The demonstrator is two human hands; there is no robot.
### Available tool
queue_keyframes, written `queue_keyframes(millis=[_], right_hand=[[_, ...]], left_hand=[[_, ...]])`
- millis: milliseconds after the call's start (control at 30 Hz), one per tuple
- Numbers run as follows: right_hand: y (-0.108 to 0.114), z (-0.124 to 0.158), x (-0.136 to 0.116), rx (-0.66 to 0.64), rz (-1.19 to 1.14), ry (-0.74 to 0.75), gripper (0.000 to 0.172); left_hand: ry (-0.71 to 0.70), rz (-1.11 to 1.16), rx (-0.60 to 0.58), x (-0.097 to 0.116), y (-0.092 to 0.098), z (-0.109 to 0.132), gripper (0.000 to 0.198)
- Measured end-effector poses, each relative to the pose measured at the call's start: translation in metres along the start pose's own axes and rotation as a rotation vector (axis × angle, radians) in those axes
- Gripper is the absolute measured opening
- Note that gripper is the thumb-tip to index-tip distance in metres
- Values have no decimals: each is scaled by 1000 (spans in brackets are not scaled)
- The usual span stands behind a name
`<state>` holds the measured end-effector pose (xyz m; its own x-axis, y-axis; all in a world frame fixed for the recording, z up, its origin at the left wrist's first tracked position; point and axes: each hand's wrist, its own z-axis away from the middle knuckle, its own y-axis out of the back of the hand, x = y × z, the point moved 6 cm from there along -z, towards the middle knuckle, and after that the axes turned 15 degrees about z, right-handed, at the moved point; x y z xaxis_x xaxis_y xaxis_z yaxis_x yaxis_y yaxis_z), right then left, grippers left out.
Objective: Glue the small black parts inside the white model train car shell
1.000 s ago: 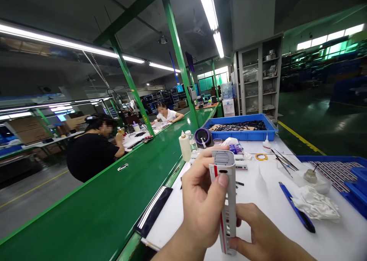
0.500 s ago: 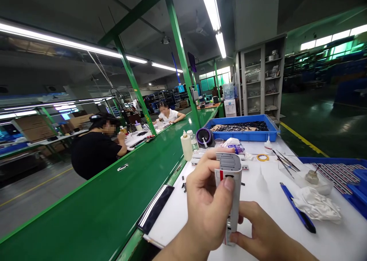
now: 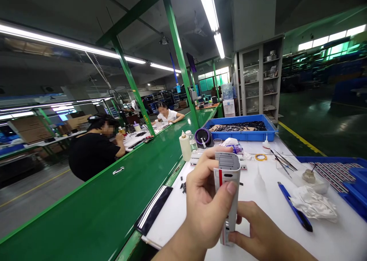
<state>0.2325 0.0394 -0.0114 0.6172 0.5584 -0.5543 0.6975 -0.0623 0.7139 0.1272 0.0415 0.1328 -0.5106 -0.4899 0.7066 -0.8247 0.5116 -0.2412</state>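
A long white casing [image 3: 234, 192] with a grey end cap and a red stripe stands nearly upright in front of me. My left hand [image 3: 205, 203] is wrapped round its upper part, the thumb pressed on the front face below a dark oval slot. Near the lower end, my right hand [image 3: 255, 230] pinches the casing between thumb and fingers. Parts of the casing's lower front are hidden behind my left hand. Small black pieces [image 3: 183, 186] lie on the white table just left of my left hand.
A blue tray [image 3: 243, 135] of black parts stands at the back. Rightward are tweezers [image 3: 282, 159], a blue cutter [image 3: 295, 207], a white cloth [image 3: 314, 204] and yellow tape [image 3: 260, 157]. A cream bottle [image 3: 185, 147] stands left. Two people sit beyond the green ledge [image 3: 94, 207].
My left thumb has slid down the front face, uncovering the dark slot. Both hands still hold the casing, and the view has shifted slightly.
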Motion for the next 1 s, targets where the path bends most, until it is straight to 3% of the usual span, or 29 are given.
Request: queue_keyframes(millis=[433,767,900,1000], right_hand=[[0,0,2,37,12,9,18],[1,-4,3,-23,-61,-44,14],[3,-4,3,-23,-70,-46,14],[4,-3,3,-17,-75,-46,14]], left_hand=[[-69,-112,24,13,-5,1,18],[-40,-21,118,-1,4,-12,25],[-34,9,69,-2,-2,-18,43],[-75,18,30,-2,-4,-19,45]])
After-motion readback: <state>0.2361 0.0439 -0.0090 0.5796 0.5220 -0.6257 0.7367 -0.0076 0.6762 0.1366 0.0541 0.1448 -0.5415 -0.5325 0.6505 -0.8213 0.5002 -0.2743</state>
